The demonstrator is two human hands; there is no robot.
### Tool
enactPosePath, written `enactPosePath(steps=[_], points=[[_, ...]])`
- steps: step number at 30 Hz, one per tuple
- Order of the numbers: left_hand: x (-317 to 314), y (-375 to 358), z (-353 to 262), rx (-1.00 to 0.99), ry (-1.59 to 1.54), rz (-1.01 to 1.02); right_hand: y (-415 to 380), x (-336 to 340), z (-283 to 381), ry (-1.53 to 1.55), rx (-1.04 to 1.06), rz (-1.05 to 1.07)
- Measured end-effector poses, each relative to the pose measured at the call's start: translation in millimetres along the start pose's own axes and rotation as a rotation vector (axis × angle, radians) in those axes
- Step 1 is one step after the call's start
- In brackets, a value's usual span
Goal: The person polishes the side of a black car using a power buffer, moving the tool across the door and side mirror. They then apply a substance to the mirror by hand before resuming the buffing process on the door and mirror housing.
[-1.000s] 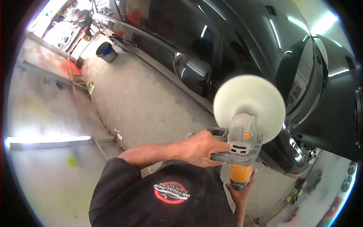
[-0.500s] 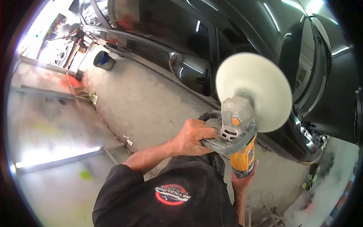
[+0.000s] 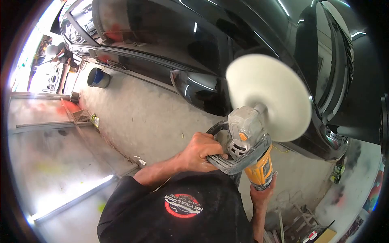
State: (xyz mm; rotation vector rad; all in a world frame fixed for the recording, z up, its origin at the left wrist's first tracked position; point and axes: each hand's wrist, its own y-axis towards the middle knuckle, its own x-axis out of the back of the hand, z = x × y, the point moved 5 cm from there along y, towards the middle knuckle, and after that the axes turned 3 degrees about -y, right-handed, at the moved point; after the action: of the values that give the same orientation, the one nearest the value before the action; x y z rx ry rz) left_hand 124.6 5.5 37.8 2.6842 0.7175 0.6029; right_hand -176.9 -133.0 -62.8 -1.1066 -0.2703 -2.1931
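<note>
A yellow and grey polisher (image 3: 259, 172) is held up in front of my chest, between me and the black car (image 3: 162, 28). My left hand (image 3: 202, 152) is wrapped around its black loop handle (image 3: 227, 164) near the head. Lower down, my right hand (image 3: 263, 194) grips the rear end of the yellow body, its palm side partly hidden. The wide cream pad (image 3: 271, 95) faces up and away toward the car, overlapping the bodywork beside the side mirror (image 3: 200, 89) in this view. Its surface looks smooth, without visible texture.
A dark bucket (image 3: 98, 77) stands on the concrete floor (image 3: 142, 117) by the car's side. Paint-stained panels (image 3: 60, 162) line the left. Farther back, a person (image 3: 60, 52) is near the bright opening. A metal stand (image 3: 302, 224) and other items lie at lower right.
My view has turned slightly, so the car, bucket and far person sit farther left. Both hands keep their grip, and the polisher has shifted slightly left in view.
</note>
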Motion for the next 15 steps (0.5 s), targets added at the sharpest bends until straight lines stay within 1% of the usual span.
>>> enactPosePath(steps=[8,12,15], points=[[-8,-2,24,0.045,-0.052,0.008,4,3,-9,-0.106,-0.030,0.054],[-6,-5,29,0.080,-0.058,0.007,5,2,0,-0.126,-0.088,0.101],[-11,-3,28,0.066,-0.047,0.000,5,3,-6,-0.142,-0.083,0.090]])
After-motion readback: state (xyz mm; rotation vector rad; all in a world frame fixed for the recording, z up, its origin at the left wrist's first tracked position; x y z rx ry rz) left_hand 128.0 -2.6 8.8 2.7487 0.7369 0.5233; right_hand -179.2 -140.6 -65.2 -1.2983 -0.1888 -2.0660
